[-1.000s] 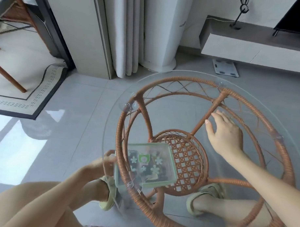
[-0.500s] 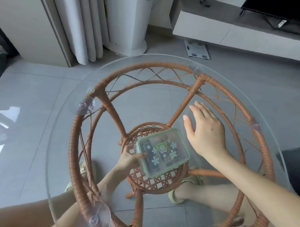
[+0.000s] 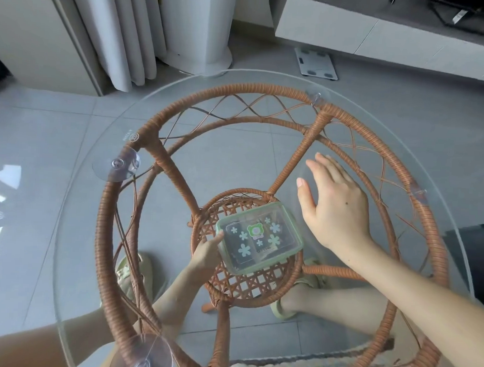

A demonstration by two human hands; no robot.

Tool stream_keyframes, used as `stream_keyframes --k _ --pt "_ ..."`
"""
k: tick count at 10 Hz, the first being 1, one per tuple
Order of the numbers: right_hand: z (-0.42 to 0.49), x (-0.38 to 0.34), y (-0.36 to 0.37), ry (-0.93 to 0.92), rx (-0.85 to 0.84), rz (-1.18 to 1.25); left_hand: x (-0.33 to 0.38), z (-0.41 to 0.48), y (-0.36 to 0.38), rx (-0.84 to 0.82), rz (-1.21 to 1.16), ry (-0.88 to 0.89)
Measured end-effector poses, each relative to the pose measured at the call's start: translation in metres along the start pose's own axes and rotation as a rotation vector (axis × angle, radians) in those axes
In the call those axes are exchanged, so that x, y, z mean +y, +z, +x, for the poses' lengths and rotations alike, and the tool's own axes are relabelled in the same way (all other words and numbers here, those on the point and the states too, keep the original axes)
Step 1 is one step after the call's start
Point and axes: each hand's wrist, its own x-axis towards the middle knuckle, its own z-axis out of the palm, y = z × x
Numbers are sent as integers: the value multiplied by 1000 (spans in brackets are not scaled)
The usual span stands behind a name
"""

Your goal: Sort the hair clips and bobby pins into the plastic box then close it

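A: Which step is this?

B: Fetching, I'd judge. The plastic box (image 3: 259, 240), lid on, sits on the woven lower shelf (image 3: 248, 288) beneath the glass worktop (image 3: 78, 205), the left hand (image 3: 207, 253) gripping its near edge.

A: And the right hand (image 3: 334, 207)?

B: Spread open above the glass, holding nothing. Next: lift the box out between the rattan struts without snagging

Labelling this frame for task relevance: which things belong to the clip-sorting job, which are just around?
Job:
plastic box, lid on, on the woven lower shelf
left hand gripping the box's edge
right hand flat on the glass tabletop

Just around:
bathroom scale
curtain
slippers
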Motion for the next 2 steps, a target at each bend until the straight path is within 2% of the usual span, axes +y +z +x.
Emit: stream_keyframes --k 2 --pt "0 1 1 -6 -3 -4 23 -17 -4 163 86 123"
